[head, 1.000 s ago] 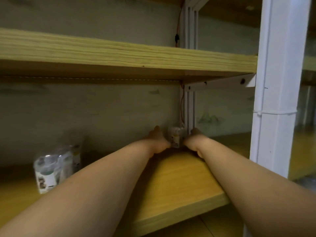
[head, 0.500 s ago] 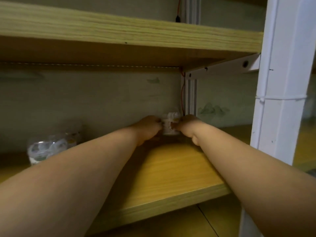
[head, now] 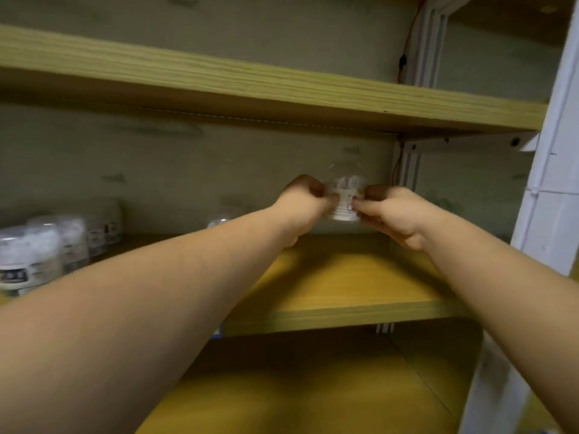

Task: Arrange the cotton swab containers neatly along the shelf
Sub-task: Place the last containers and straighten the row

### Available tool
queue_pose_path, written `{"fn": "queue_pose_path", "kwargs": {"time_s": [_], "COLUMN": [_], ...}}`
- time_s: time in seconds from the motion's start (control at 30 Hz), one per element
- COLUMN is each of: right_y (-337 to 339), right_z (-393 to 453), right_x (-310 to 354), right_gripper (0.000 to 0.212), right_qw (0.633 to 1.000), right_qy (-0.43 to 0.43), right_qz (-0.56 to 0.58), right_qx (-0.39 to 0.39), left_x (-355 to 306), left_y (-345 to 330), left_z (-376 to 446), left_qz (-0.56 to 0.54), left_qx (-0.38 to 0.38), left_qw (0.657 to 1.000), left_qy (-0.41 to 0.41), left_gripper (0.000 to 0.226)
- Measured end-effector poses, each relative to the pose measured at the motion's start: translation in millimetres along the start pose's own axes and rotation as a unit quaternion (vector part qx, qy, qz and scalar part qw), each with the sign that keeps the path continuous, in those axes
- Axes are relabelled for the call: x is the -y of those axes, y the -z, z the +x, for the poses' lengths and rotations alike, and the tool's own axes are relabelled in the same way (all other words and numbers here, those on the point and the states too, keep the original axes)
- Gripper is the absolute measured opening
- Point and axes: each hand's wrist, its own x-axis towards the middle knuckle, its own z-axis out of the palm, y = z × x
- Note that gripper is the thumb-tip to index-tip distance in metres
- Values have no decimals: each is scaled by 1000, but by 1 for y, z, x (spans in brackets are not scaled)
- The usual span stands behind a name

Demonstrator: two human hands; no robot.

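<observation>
A small clear cotton swab container (head: 344, 198) with a white label is held in the air near the back right corner of the wooden shelf (head: 338, 286). My left hand (head: 302, 208) grips its left side and my right hand (head: 391, 211) grips its right side. Both arms stretch forward over the shelf. Several more swab containers (head: 47, 245) stand blurred in a cluster at the shelf's far left. Another clear container (head: 221, 219) peeks out behind my left forearm, mostly hidden.
An upper wooden shelf (head: 250, 83) runs overhead. A white metal post (head: 545, 198) stands at the right front, and a white upright (head: 407, 170) with a red wire sits in the back corner. A lower shelf board (head: 313, 396) lies below.
The container has come up off the shelf board between both hands. The camera has tilted down and back, showing more containers at the left and the lower shelf.
</observation>
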Motion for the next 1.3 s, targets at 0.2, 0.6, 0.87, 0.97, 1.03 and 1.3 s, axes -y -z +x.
{"fn": "queue_pose_path", "kwargs": {"time_s": [0.2,0.6,0.87,0.97,1.03,1.3], "right_y": [-55,-150,-165,-167,-167,-171], "right_z": [-40,-89,-85,-83,-84,-77], "right_x": [26,23,4,-2,-5,-11], "right_gripper": [20,28,30,32,29,35], "right_qw": [998,994,991,992,992,995], "right_qy": [59,35,16,17,14,8], "right_qz": [2,31,56,59,68,38], "right_qx": [12,102,116,109,110,90], "left_x": [-7,28,41,43,42,46], "left_y": [61,158,167,166,166,165], "left_z": [-51,-135,-145,-147,-148,-148], "left_qz": [-44,-49,-43,-36,-11,45], "left_qx": [-23,9,25,31,38,35], "left_qw": [998,998,997,996,997,996], "left_qy": [-28,41,63,71,72,67], "left_gripper": [42,44,41,41,41,51]}}
